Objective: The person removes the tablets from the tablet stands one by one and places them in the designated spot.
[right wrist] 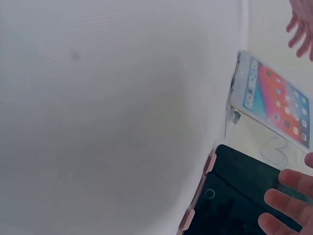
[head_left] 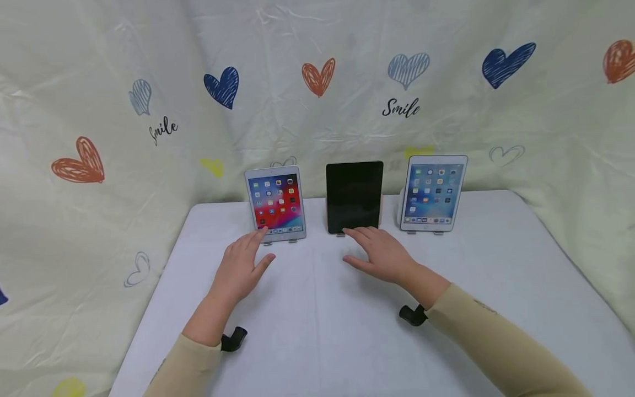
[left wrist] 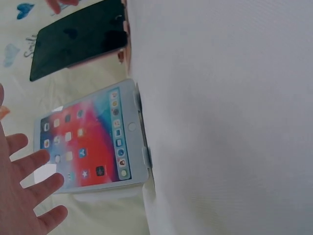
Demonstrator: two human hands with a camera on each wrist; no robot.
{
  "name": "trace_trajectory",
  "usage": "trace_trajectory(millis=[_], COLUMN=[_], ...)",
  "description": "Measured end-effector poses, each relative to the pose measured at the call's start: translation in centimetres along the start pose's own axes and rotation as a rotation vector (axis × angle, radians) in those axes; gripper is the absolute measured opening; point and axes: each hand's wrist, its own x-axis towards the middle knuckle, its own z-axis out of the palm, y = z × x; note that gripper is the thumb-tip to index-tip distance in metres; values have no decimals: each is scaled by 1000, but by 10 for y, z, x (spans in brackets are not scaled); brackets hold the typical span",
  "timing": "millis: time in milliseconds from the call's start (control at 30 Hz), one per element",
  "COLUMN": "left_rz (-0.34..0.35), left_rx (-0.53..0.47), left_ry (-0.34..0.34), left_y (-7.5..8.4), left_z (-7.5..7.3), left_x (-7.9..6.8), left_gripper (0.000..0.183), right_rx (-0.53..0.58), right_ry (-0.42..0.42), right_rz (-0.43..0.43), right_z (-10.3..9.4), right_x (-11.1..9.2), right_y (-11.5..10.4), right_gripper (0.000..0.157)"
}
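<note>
Three tablets lean on stands along the back of a white table. My left hand (head_left: 241,266), fingers extended and thumb spread, is nearest the left white tablet (head_left: 276,201), whose screen shows app icons on red and blue. My right hand (head_left: 379,255) is before the middle black tablet (head_left: 354,193), its screen dark; fingertips overlap the lower edge in the head view, and contact cannot be told. In the right wrist view, spread fingers (right wrist: 288,203) appear over the black screen. Farther right stands another white tablet (head_left: 432,193), lit with icons on blue.
The tablets rest in small stands, and pink clips (right wrist: 210,162) show under the black one. Behind the white tabletop (head_left: 317,331) hangs a pale sheet (head_left: 278,33) printed with hearts and "Smile". Black wrist devices (head_left: 233,338) are on both forearms.
</note>
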Motion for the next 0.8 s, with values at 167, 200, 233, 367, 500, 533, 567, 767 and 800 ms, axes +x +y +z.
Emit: trace_trajectory(millis=[167,200,233,367,500,533,567,767,800], left_rz=[-23,-27,-30,-36,-43,-44,-47,-60,-61], left_rx=[-6,-8,-11,-20,-21,-20,-21,-29,-32], left_ry=[8,9,9,13,22,26,30,54,55], left_y=[-5,-5,-6,-8,-9,-10,-10,-15,-15], left_z=[-3,-4,-4,-5,-4,-4,-4,-4,-4], left_x=[2,3,3,6,7,8,8,12,13], left_gripper=[75,74,74,72,70,70,70,69,69], right_rx=[1,0,-1,21,40,46,48,91,100], right_ry=[8,8,6,-4,-13,-13,-13,-19,-23], right_rz=[19,24,30,61,92,100,106,150,159], right_z=[3,4,5,7,10,10,11,13,13], right_x=[9,10,12,18,23,24,25,35,36], right_y=[-4,-4,-5,-7,-9,-10,-11,-16,-18], right_gripper=[71,70,70,69,68,68,68,70,71])
